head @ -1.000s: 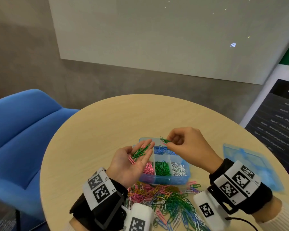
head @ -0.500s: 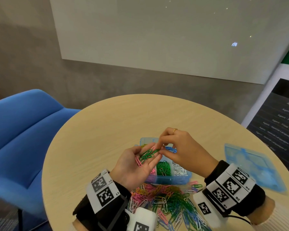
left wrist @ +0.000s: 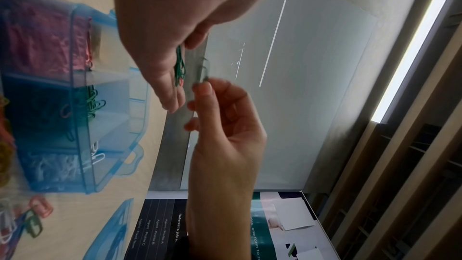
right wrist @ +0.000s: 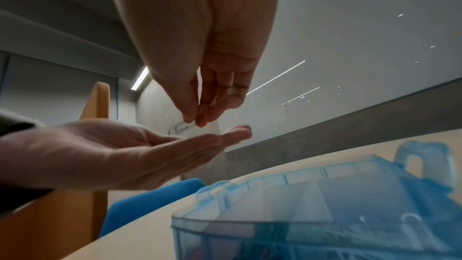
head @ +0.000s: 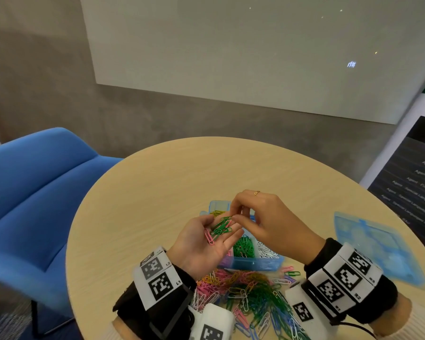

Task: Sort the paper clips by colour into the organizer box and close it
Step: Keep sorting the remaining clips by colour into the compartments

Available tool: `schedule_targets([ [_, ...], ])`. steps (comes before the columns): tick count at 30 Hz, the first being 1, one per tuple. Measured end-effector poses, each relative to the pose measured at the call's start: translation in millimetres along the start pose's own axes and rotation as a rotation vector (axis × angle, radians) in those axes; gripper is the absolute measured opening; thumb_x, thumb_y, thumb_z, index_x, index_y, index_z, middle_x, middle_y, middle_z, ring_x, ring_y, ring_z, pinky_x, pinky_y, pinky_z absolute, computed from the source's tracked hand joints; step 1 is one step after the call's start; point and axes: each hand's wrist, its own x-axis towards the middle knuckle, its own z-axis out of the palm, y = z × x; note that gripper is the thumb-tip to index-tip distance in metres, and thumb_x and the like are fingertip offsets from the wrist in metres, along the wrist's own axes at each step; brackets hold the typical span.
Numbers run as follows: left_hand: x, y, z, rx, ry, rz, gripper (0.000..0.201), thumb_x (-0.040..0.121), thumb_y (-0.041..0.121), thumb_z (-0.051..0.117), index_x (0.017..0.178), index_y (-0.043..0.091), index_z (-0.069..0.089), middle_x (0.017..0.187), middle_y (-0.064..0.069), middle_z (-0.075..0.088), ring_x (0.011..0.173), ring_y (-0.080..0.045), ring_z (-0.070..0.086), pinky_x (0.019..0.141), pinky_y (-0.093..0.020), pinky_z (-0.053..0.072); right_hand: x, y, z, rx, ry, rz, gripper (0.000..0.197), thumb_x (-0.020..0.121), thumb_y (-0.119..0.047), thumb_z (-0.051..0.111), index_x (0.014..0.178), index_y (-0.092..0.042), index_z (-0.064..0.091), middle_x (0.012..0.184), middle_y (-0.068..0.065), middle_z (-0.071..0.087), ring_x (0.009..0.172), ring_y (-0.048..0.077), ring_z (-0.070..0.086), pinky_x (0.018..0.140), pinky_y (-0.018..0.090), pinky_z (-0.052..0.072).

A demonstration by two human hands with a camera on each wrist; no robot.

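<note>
1. The green paper clips (head: pixel 220 226) lie in a small tangle on the upturned palm of the left hand (head: pixel 206 244), with one pink clip (head: pixel 208 236) beside them near the thumb side. The hand is held above the near-left part of the organizer box (head: pixel 253 262).
2. The left fingers are relaxed and nearly straight, cupping the clips and not gripping them.
3. The right hand (head: pixel 268 222) reaches over the left fingertips, its thumb and forefinger pressed together on what looks like a single green clip (left wrist: pixel 205 70); motion blur in the wrist views leaves that a little uncertain.
4. These clips are light, stiff bent wire with a slick coating, and they hook into one another, so I judge it best to pinch one by its outer loop and lift slowly, shaking off any that follow.
5. In the box, pink, green (head: pixel 243 246) and white (head: pixel 265 251) clips fill the near compartments, with yellow ones (head: pixel 217 213) behind.
6. A mixed loose pile (head: pixel 250 295) covers the round table (head: pixel 157 197) before the box, so much sorting remains.
7. The blue lid (head: pixel 375 246) lies apart on the right; a blue chair (head: pixel 35 192) stands left.
</note>
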Motion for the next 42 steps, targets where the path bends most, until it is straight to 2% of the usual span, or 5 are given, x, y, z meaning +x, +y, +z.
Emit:
schedule_targets([
  [4,2,1,-3,-0.079,-0.072,-0.05,0.032,0.102,0.017,0.036,0.122,-0.003,0.051,0.12,-0.029,0.058,0.094,-0.037,0.066,0.068,-0.043,0.061,1,-7,9,0.008,-0.087,0.024,0.017,0.091,-0.029,0.066,0.103,-0.017,0.067,0.096,-0.005,0.056,0.085,0.004,0.052,0.073,0.014,0.041],
  [9,6,0,-5,-0.122,-0.027,-0.093,0.016,0.097,0.012,0.039,0.103,0.0,0.048,0.077,-0.016,0.051,0.06,-0.02,0.048,0.037,-0.024,0.037,4,-11,14,-0.009,-0.159,0.052,0.02,0.089,-0.032,0.068,0.101,-0.017,0.07,0.101,-0.004,0.051,0.093,0.008,0.051,0.083,0.032,0.048],
  [19,-5,-2,3,-0.257,-0.136,-0.137,0.023,0.098,0.008,0.039,0.094,-0.007,0.055,0.073,-0.02,0.06,0.047,-0.03,0.061,0.039,-0.028,0.049,9,-7,16,-0.044,-0.187,0.011,0.011,0.095,-0.02,0.057,0.098,-0.01,0.063,0.097,0.001,0.052,0.092,0.012,0.043,0.079,0.031,0.041],
  [26,0,2,-1,-0.185,-0.085,-0.035,0.04,0.102,0.014,0.032,0.122,-0.016,0.05,0.122,-0.034,0.058,0.111,-0.038,0.061,0.074,-0.057,0.053,9,-5,6,0.245,-0.081,0.141,0.007,0.095,-0.018,0.06,0.09,-0.016,0.062,0.079,-0.006,0.06,0.07,0.004,0.052,0.064,0.014,0.039],
  [42,1,10,-4,-0.052,0.053,0.086,0.047,0.105,0.019,0.024,0.129,-0.011,0.05,0.121,-0.027,0.063,0.117,-0.038,0.058,0.097,-0.044,0.045,-17,16,1,0.123,-0.019,0.429,0.013,0.093,-0.02,0.063,0.087,-0.013,0.074,0.074,-0.004,0.073,0.065,0.001,0.066,0.069,0.021,0.056],
])
